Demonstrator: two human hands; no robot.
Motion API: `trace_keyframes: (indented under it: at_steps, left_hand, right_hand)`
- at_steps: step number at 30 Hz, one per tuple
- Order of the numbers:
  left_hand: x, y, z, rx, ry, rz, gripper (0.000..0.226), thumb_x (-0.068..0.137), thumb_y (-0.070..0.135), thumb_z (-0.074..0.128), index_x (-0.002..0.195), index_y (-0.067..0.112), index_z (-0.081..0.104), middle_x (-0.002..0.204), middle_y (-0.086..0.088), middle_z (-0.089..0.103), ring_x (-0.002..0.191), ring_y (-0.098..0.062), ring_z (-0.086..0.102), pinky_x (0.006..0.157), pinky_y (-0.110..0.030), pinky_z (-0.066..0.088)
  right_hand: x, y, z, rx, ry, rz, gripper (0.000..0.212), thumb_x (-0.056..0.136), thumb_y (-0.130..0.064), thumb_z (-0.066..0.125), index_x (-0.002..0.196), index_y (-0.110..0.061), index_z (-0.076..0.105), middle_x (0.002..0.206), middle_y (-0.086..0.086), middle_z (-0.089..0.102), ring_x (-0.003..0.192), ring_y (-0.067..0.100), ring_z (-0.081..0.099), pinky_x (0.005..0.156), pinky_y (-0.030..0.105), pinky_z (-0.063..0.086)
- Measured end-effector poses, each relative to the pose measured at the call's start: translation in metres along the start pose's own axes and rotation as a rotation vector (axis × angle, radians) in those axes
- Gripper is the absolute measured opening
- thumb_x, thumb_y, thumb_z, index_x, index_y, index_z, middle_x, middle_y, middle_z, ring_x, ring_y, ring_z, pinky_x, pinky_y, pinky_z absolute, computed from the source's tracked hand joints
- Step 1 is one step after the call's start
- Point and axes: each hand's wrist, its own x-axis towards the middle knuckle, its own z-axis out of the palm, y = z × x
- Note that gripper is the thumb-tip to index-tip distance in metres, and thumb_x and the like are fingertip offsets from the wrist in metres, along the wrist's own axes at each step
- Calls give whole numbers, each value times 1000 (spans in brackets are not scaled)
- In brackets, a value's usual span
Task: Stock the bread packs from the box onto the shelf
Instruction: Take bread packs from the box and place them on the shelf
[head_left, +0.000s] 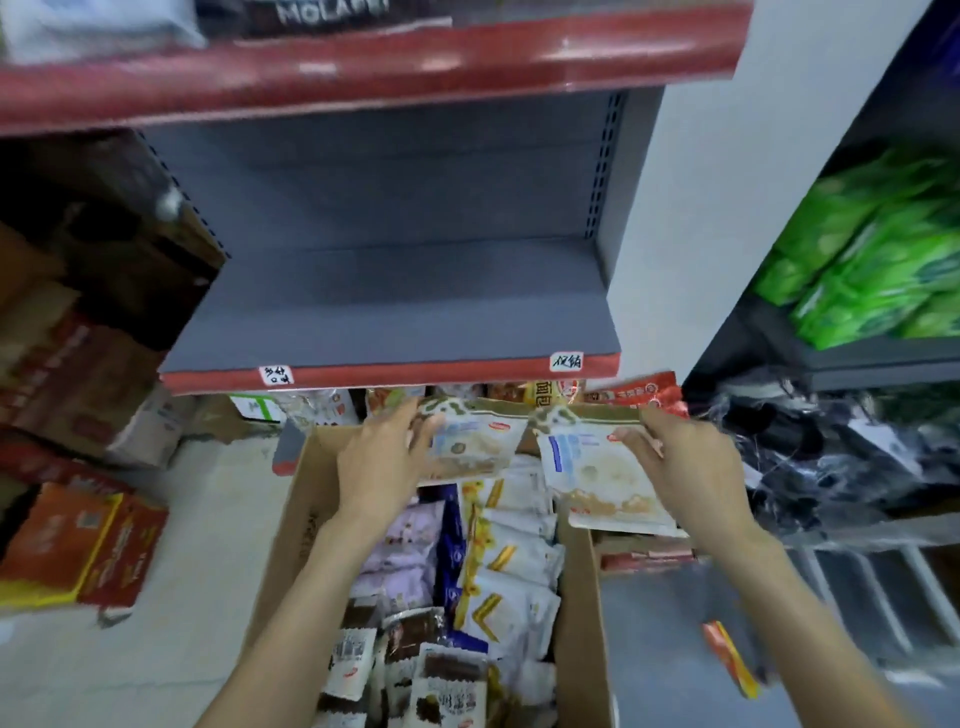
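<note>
2 bread packs held above the box: left hand grips 1, right hand the other.

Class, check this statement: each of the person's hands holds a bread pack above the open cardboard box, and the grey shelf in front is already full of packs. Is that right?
Not quite. The head view shows the grey shelf bare. The rest stands: the left hand and the right hand each hold a bread pack above the open cardboard box.
</note>
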Motion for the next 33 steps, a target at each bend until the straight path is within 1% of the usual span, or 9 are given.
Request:
trace_keyframes:
  at_steps: [4,7,10,15,18,21,26,30,33]
  left_hand:
    - [10,48,-11,16,61,-134,43,102,34,27,139,13,37,107,-16,65,100,-35,61,67,-34,36]
    - [31,69,-21,-29,200,-183,35,103,33,27,122,10,44,86,-13,62,78,-32,56,56,-32,32]
    - [60,74,-17,-285,339,-219,27,102,33,32,90,12,43,68,-6,53,60,-20,45,48,-25,27]
    - [124,71,14,-599,513,-244,28,101,37,35,92,16,52,85,-5,62,83,-26,57,78,-41,44]
    - [157,65,46,-640,544,-263,27,101,38,34,95,19,52,86,3,61,87,-27,58,81,-43,48]
    - [191,44,79,-779,563,-340,27,100,38,35,90,19,51,76,6,57,79,-26,59,79,-49,51]
    - [263,25,104,-865,519,-325,30,101,34,39,101,9,56,88,-5,56,80,-22,50,72,-29,40]
    - [312,19,118,-898,464,-345,29,97,38,38,98,15,55,104,-13,62,97,-34,60,86,-44,52]
    - [334,24,131,-957,436,-308,25,94,38,37,92,18,52,98,-12,62,96,-36,62,83,-51,53]
  right_hand:
    - [36,21,-21,-291,82,-262,16,68,-12,80,75,-6,66,75,10,63,68,32,56,40,29,41]
    - [66,37,-32,-323,94,-297,17,75,-17,77,79,-7,63,81,10,57,65,28,52,35,25,37]
    - [97,46,-37,-168,144,-250,13,84,-20,69,87,-9,63,89,10,57,65,30,55,40,31,45]
    - [151,61,-12,331,125,18,18,97,-31,49,97,-17,61,95,3,66,63,25,64,54,35,47]
    - [174,65,23,662,134,200,13,98,-24,48,100,-19,59,100,1,67,64,15,65,49,24,54]
    - [198,64,62,804,145,270,16,98,-19,47,106,-16,61,100,5,65,80,17,63,61,35,60]
    - [256,69,102,792,234,250,21,97,-21,46,111,-13,61,102,3,67,88,25,65,70,41,60]
    - [300,67,119,637,321,188,21,93,-31,42,98,-17,56,93,8,66,81,34,64,70,51,56]
    - [324,70,131,560,351,193,17,94,-20,39,100,-13,53,95,12,65,84,36,62,77,53,53]
